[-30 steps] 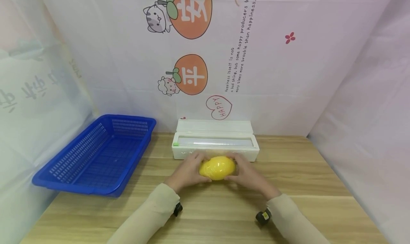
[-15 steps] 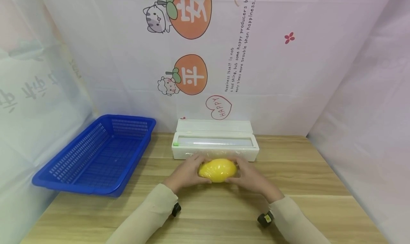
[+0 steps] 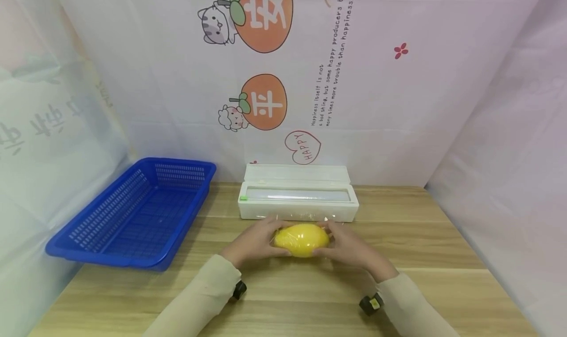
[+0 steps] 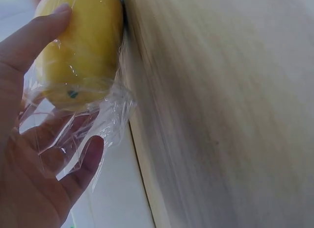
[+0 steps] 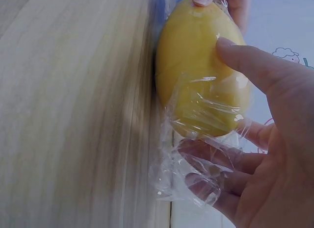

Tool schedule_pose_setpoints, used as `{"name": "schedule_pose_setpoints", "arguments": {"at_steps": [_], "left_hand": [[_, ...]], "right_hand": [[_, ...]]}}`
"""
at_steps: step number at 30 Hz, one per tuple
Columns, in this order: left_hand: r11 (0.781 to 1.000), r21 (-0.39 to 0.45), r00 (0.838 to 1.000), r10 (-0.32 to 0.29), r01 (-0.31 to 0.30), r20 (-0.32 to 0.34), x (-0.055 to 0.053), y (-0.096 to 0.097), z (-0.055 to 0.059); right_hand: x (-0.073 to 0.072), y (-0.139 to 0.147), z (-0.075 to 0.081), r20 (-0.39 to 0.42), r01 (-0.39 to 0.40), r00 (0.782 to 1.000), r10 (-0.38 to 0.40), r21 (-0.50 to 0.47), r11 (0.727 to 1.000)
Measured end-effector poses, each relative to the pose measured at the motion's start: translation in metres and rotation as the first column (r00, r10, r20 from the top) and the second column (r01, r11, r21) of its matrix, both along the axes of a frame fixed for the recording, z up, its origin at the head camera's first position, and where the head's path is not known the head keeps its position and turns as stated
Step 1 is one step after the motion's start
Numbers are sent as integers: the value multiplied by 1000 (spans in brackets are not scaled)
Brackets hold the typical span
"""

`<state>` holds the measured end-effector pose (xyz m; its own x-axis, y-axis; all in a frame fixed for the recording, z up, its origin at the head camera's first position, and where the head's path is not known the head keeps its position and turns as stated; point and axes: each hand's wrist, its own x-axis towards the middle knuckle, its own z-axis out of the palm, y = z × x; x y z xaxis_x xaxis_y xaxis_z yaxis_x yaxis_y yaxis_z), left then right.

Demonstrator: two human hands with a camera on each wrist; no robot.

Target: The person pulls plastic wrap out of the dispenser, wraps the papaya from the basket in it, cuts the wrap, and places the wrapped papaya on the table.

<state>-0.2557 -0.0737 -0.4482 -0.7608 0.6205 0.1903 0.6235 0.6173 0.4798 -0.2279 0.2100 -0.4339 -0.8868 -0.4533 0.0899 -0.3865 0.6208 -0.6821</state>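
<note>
Yellow mango-shaped fruit (image 3: 302, 240) lies below the centre of the head view, between the left hand (image 3: 257, 241) and the right hand (image 3: 350, 243); from my remote station I judge the wrapping to be partway along: clear plastic film (image 4: 119, 103) covers the fruit's body, while loose, crumpled film juts past both ends, so gathering in and smoothing those ends looks to be what is left; I cannot tell whether the film is joined to the white film box (image 3: 297, 211) just above the fruit in the frame, its lid (image 3: 298, 173) raised, nor whether the fruit touches the wooden tabletop (image 3: 305, 297).

On my left wrist feed, the left thumb (image 4: 34, 41) lies along the fruit at upper left, and the lower fingers spread apart behind the film; on the right wrist feed, the right thumb (image 5: 255, 63) presses the fruit's side near upper centre, with the lower fingers apart and slightly bent behind the trailing film; in the head view each hand has thumb below and fingertips above the fruit, so I read both as lightly clamped on it; the blue plastic basket (image 3: 104, 260) sits at frame left, well apart.
</note>
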Motion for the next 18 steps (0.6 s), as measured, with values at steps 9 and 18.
{"name": "schedule_pose_setpoints", "arguments": {"at_steps": [9,18], "left_hand": [[992,54,993,-113,111,22,3,-6,3],[992,95,982,-98,84,163,9,-11,9]], "right_hand": [[6,4,4,37,-29,999,28,46,999],[6,9,6,123,-86,989,76,77,993]]}}
